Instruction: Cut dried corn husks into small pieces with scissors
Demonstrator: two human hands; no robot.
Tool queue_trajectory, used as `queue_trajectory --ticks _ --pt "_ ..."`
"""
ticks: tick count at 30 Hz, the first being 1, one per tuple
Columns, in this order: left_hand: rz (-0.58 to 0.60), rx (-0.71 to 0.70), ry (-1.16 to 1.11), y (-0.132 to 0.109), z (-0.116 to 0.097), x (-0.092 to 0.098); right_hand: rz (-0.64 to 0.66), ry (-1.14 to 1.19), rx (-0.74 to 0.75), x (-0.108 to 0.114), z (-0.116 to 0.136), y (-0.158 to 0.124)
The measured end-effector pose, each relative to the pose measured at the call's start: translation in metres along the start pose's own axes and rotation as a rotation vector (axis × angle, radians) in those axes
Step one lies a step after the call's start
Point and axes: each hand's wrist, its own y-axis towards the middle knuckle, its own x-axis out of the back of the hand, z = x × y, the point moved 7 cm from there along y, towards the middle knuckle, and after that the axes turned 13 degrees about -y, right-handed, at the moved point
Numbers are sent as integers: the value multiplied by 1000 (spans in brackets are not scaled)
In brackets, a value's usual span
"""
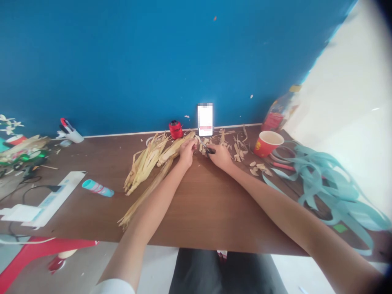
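Both hands met near the middle of the bench (214,212), close together but not quite touching. The left hand (186,152) was curled, its fingers closed around the end of a bundle of dried corn husks (174,149) that ran back toward the wall. The right hand (219,158) was also mostly closed, gripping what looked like small black scissors (209,151), though the blades were too small and blurred to make out properly. They sat just beside the tip of the bundle. A larger pale husk bunch (143,163) lay left of the left hand, and a long twisted husk strip (147,192) stretched below it toward the bench edge. Husk scraps (239,152) were scattered to the right of the right hand. Behind the hands stood a red thread spool (175,130) and an upright phone (205,119) against the blue wall (153,61). Further right sat a red paper cup (268,143) and a heap of teal ribbon (324,192), while a teal-capped tube (98,188) and a white power strip (52,200) lay off to the left
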Motion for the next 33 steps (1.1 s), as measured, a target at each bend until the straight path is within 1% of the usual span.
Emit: queue_trajectory --ticks 5,9,13,17,19,22,26,33 --pt "6 -22 36 0 0 1 5 -20 12 1 1 -1" --pt "4 -9 50 1 2 2 -11 -17 43 4 5 -2" --pt "-5 -5 75 1 3 1 -83 80 -11 7 -2 -1" --pt "51 -20 97 0 3 -2 -131 233 -45 7 -10 1" --pt "72 -13 81 -1 4 -3 -125 285 -63 7 -11 2" --pt "78 22 27 -2 5 -4 -115 298 -59 8 -9 2" --pt "78 73 -32 -4 4 -5 -94 264 -38 7 -7 3" --pt "59 94 -53 0 4 -4 -38 167 5 3 -2 2"
